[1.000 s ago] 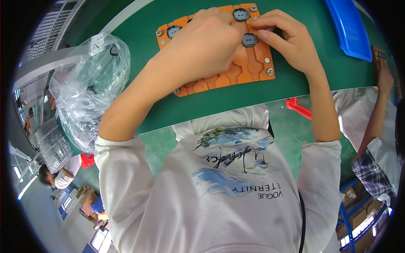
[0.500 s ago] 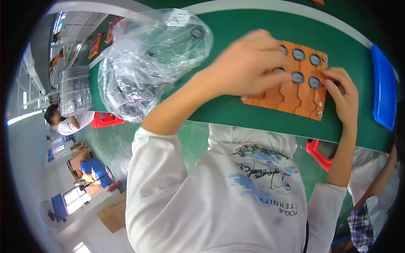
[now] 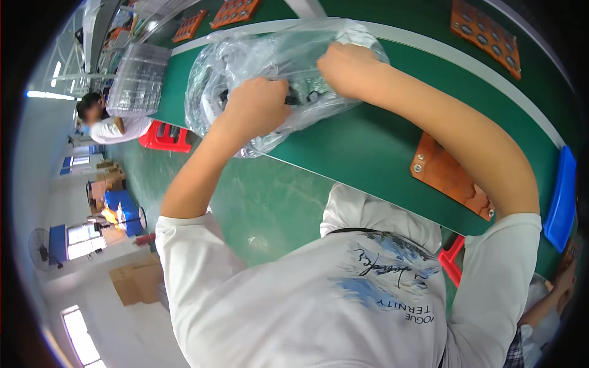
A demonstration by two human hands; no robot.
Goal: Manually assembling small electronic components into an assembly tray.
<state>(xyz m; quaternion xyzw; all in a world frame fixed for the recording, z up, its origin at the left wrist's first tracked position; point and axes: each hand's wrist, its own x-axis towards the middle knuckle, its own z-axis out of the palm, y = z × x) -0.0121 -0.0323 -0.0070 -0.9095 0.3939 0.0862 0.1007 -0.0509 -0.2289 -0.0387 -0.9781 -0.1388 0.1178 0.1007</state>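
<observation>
The clear plastic bag (image 3: 208,80) lies in the upper centre-left of the frame, on the green worktop (image 3: 343,144). Both hands are at the bag. The left hand (image 3: 257,107) is over its middle, with the fingers curled; the fingertips are turned away, so whether they are clamped on the film cannot be told. The right hand (image 3: 346,69) is at the bag's upper right part, with the fingers closed on the film, just below a white label (image 3: 356,35). Dark parts (image 3: 296,95) show through the film between the hands, just beside the left hand's fingers.

The bag's lower end reaches the worktop's near edge, which slants from left of centre down toward the lower right. Along the far side, a pale rail (image 3: 423,42) curves behind the bag to the right rim of the frame. Bare worktop extends from the bag to the orange fixture plate (image 3: 445,175), right of centre. The right forearm crosses above this plate and hides part of it; its lower corner is near the near edge. A blue tray (image 3: 559,202) is at the far right. At the upper left, a clear plastic crate (image 3: 138,80) stands near the bag, apart from it.
</observation>
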